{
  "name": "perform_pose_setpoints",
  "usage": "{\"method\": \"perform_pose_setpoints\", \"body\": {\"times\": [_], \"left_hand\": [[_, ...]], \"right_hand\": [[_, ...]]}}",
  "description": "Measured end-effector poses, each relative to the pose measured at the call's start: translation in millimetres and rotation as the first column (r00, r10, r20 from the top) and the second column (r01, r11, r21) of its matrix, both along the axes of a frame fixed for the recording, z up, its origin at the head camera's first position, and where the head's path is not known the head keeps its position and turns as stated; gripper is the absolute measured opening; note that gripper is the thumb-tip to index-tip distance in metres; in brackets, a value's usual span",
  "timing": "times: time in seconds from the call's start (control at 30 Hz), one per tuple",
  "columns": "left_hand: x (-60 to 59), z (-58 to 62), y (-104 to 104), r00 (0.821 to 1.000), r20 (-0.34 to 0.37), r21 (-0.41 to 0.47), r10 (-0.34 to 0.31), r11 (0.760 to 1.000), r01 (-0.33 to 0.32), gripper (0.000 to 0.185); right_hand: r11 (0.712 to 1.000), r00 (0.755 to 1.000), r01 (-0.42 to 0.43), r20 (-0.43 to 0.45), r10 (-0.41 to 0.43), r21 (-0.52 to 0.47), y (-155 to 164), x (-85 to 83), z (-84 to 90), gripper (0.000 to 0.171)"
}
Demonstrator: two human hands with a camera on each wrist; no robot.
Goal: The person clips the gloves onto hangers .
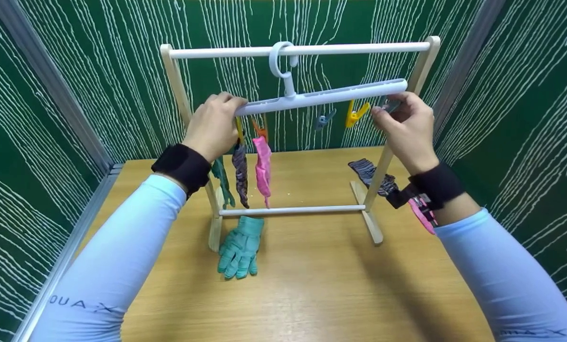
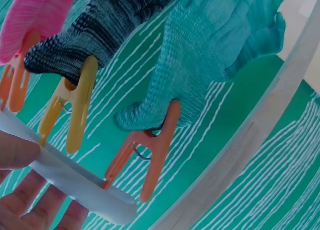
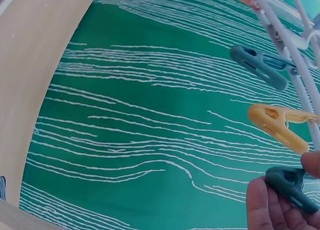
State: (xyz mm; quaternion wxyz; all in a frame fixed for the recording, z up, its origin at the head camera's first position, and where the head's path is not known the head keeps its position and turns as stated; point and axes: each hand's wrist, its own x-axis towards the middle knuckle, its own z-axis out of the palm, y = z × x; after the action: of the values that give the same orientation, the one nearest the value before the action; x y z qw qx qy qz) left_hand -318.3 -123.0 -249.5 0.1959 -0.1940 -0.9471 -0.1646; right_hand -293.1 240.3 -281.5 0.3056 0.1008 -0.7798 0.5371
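A white clip hanger point(image 1: 321, 97) tilts upward to the right, its hook point(image 1: 274, 59) around the rack's top bar. My left hand point(image 1: 212, 123) grips the hanger's left end. The thumb and fingers of my right hand point(image 1: 409, 128) pinch a dark blue-green clip point(image 3: 290, 187) at the right end. Further in hang a yellow clip point(image 1: 356, 115) and a blue-grey clip point(image 1: 325, 118), both with nothing in them. On the left, clips hold a pink glove point(image 1: 263, 166), a dark striped glove point(image 2: 110, 27) and a green glove point(image 2: 200, 54).
The wooden rack point(image 1: 174, 78) stands on a wooden table point(image 1: 302, 270). A green glove point(image 1: 241, 247) lies in front of its left foot. Behind the right leg is a dark striped glove point(image 1: 364, 170), with a pink item point(image 1: 421, 216) partly hidden by the right wrist.
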Motion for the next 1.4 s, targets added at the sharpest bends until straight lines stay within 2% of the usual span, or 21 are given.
{"method": "perform_pose_setpoints", "body": {"times": [0.23,0.4,0.7,0.8,0.93,1.07,1.23,1.4], "left_hand": [[-0.3,-5.2,-4,0.996,-0.086,0.007,-0.032,0.999,0.033,0.043],[4.7,-8.0,-6,0.984,-0.168,0.023,-0.057,0.998,0.062,0.045],[22.6,-17.1,-15,0.961,-0.263,0.144,-0.086,0.981,0.127,0.045],[30.9,-23.6,-17,0.961,-0.264,0.184,-0.081,0.974,0.133,0.043],[40.5,-34.6,-21,0.971,-0.230,0.245,-0.067,0.962,0.124,0.040],[45.3,-46.8,-26,0.978,-0.200,0.290,-0.056,0.950,0.114,0.038],[50.5,-61.8,-35,0.979,-0.199,0.329,-0.039,0.939,0.104,0.036],[55.0,-78.0,-43,0.981,-0.194,0.351,-0.027,0.932,0.095,0.036]], "right_hand": [[0.996,0.996,-0.085,-0.006,0.085,-0.007,3,13.1,-0.9,0.010],[0.993,0.992,-0.117,-0.034,0.118,0.006,4,20.8,-0.7,0.008],[0.992,0.993,-0.100,-0.051,0.104,0.072,6,34.0,-1.9,0.008],[0.990,0.992,-0.109,-0.061,0.115,0.090,6,38.8,-3.1,0.012],[0.984,0.989,-0.130,-0.062,0.138,0.118,6,45.3,-4.6,0.021],[0.977,0.984,-0.166,-0.045,0.173,0.135,5,50.5,-4.8,0.024],[0.969,0.978,-0.197,-0.033,0.205,0.151,4,56.9,-4.1,0.025],[0.957,0.964,-0.244,-0.065,0.256,0.157,5,61.0,-3.7,0.025]]}}
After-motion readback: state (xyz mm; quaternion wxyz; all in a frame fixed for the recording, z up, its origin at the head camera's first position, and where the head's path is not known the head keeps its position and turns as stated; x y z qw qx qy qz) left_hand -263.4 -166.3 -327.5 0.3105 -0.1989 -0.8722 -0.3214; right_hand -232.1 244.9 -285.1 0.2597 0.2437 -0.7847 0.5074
